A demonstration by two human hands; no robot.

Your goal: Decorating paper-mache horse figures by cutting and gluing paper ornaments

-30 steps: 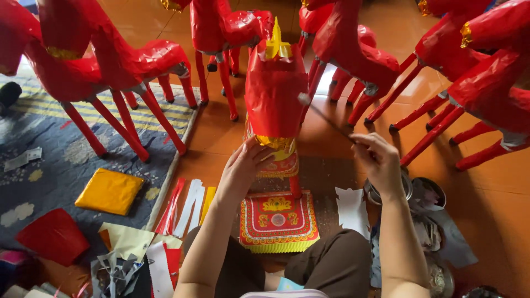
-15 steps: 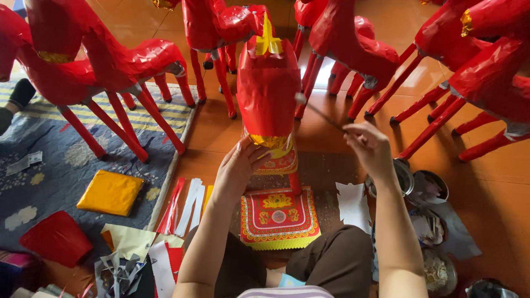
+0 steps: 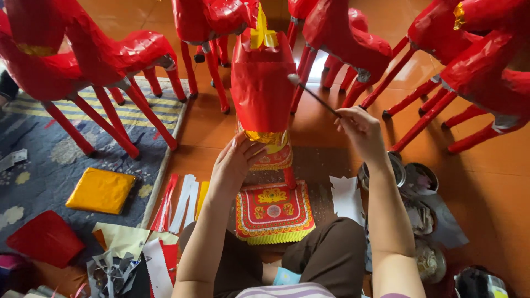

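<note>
Between the hands, red paper horse (image 3: 261,83) upright (head up), left hand (image 3: 234,163) steadying it, right hand (image 3: 361,129) holding brush (image 3: 312,92).

A glossy orange tiled floor (image 3: 486,182) fills the room and catches pale light at the top of the view. Left of it lies a grey-blue patterned rug (image 3: 49,165) with yellow stripes along its far edge, its border running diagonally across the tiles.
</note>
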